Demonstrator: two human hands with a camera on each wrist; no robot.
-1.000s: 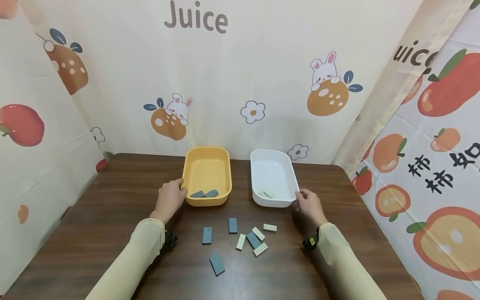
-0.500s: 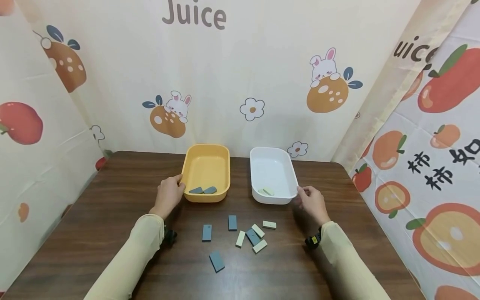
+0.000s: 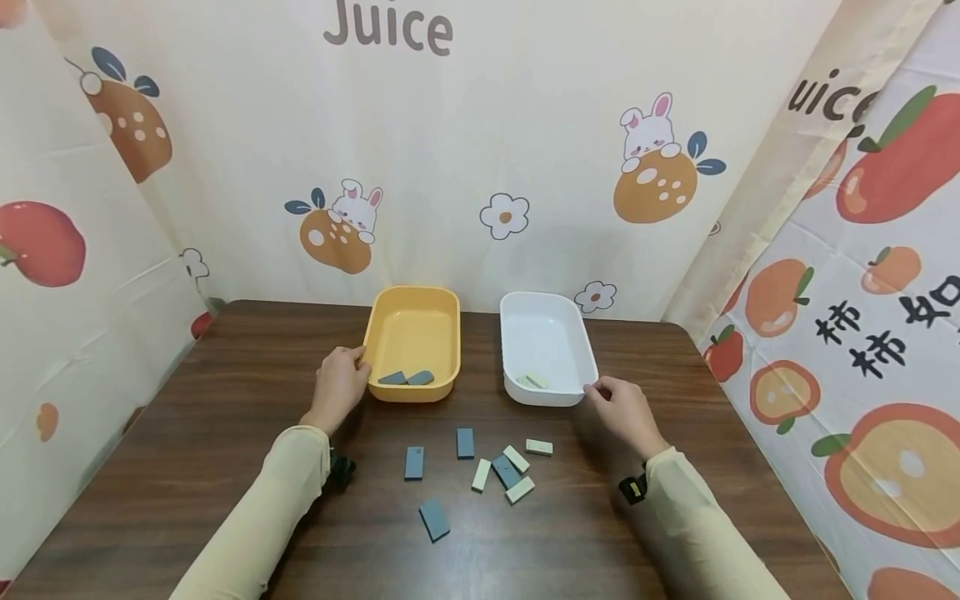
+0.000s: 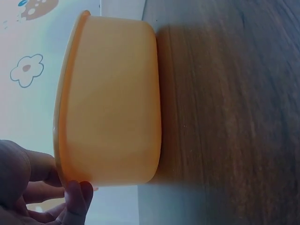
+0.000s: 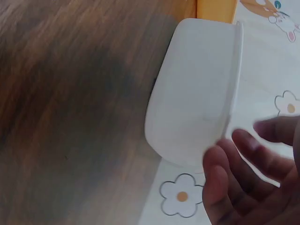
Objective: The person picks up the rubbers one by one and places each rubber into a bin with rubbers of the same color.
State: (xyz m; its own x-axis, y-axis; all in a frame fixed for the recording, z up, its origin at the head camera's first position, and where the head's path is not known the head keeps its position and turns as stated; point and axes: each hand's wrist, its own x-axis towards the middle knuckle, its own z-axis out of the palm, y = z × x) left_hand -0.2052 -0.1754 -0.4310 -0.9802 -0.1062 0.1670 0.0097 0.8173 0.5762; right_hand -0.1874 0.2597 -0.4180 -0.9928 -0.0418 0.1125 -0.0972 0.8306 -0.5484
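Note:
My left hand [image 3: 337,387] grips the near left rim of a yellow plastic bin [image 3: 415,333], fingers on both sides of the edge in the left wrist view. Two grey-blue blocks [image 3: 420,378] lie inside that bin. At the near right corner of a white plastic bin [image 3: 545,333] is my right hand [image 3: 624,412]; its fingers are loosely bent, with the thumb apart from them and from the rim in the right wrist view. Whether its fingertips touch the rim, I cannot tell. Small pale blocks [image 3: 535,381] lie in the white bin.
Between the forearms, several grey-blue blocks [image 3: 433,520] and pale cream blocks [image 3: 520,490] lie scattered on the dark wooden table [image 3: 360,542]. One grey-blue block [image 3: 506,472] sits among the pale ones. A printed curtain [image 3: 450,167] hangs behind the bins.
My right hand has loosened at the white bin's rim, and its wrist has shifted slightly right. The left hand stays on the yellow bin. The head view has tipped down slightly.

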